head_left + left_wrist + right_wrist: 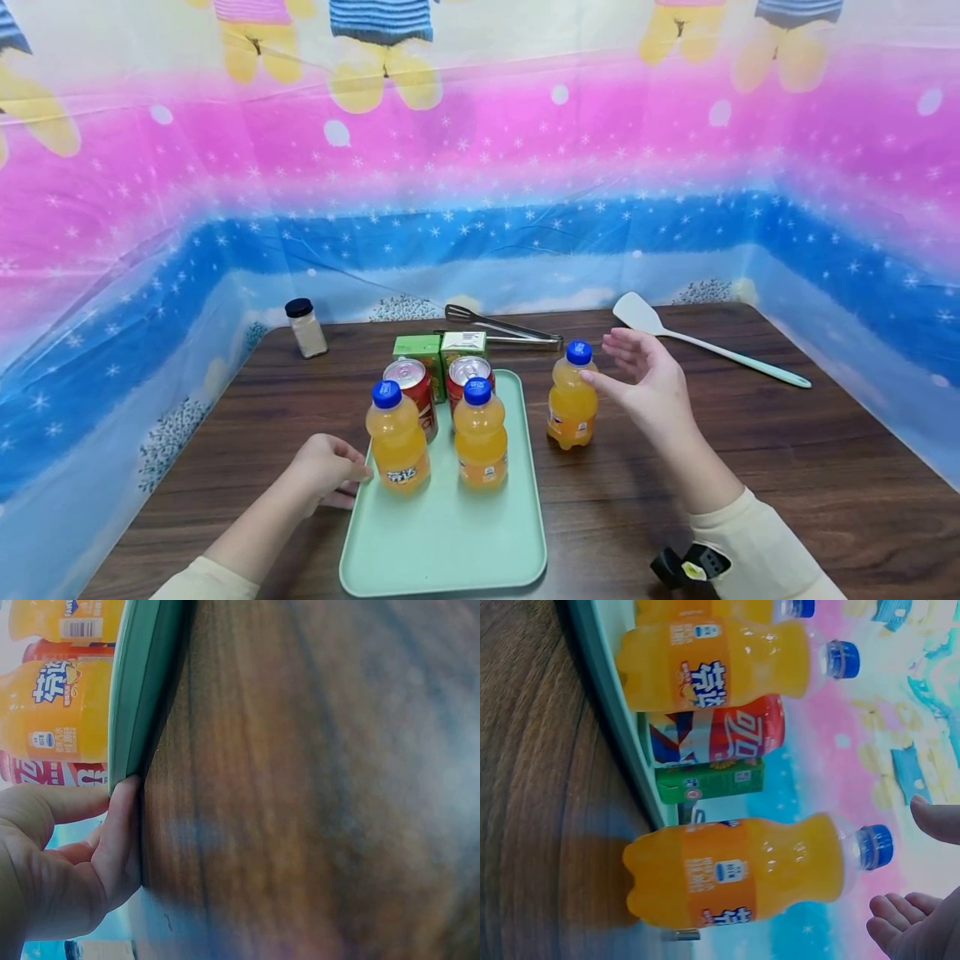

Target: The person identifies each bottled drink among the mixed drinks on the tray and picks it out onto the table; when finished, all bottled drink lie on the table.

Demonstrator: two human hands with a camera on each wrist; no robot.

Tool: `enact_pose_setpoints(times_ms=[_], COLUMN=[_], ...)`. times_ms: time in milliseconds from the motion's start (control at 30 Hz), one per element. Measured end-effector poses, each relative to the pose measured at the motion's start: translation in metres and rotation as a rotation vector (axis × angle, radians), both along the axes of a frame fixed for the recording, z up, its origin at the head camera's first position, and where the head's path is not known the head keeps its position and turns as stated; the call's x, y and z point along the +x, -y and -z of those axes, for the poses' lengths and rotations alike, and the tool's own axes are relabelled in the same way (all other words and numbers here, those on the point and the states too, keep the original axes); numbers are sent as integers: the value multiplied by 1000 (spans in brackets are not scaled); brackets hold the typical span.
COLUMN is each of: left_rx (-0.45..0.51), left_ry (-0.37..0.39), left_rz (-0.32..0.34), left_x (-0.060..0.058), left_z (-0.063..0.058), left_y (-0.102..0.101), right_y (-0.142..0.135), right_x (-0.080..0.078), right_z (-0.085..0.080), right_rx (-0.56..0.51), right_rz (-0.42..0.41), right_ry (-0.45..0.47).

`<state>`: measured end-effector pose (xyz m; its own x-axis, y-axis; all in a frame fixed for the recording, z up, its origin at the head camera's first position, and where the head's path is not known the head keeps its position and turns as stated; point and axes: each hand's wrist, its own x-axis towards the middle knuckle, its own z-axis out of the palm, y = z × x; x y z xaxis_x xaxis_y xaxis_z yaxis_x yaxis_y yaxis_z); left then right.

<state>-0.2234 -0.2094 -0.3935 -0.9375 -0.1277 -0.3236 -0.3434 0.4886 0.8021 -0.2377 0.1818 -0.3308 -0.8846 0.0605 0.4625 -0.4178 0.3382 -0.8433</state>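
The left hand pinches the left rim of a green tray bearing two orange-drink bottles; right of it, a third bottle stands on the table beside the right hand, thumb and fingers wide apart. Behind the tray's pair stand red cans, then cartons.

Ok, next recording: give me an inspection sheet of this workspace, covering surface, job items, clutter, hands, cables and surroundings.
Surface: dark wood-grain table.
Job items: green tray bearing two orange bottles, two red cans and two green cartons; third bottle upright beside it.
Clutter: black-lidded jar, tongs, spatula.
Hands: left hand pinches the tray's edge; right hand near the third bottle, fingers apart, holding nothing.
Cables: nothing seen.
Surroundings: printed pink-and-blue backdrop.
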Motion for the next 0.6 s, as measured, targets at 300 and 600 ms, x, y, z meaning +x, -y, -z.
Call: enact_pose_setpoints(times_ms=[300, 600], left_rx=[7, 0], left_ry=[-5, 14], left_rz=[8, -14], left_x=[1, 0], left_z=[-1, 0], left_y=[-1, 0], right_y=[2, 11], right_x=[14, 32], right_z=[-13, -22], right_rx=[13, -13], right_rz=[-14, -110], right_ry=[-70, -114])
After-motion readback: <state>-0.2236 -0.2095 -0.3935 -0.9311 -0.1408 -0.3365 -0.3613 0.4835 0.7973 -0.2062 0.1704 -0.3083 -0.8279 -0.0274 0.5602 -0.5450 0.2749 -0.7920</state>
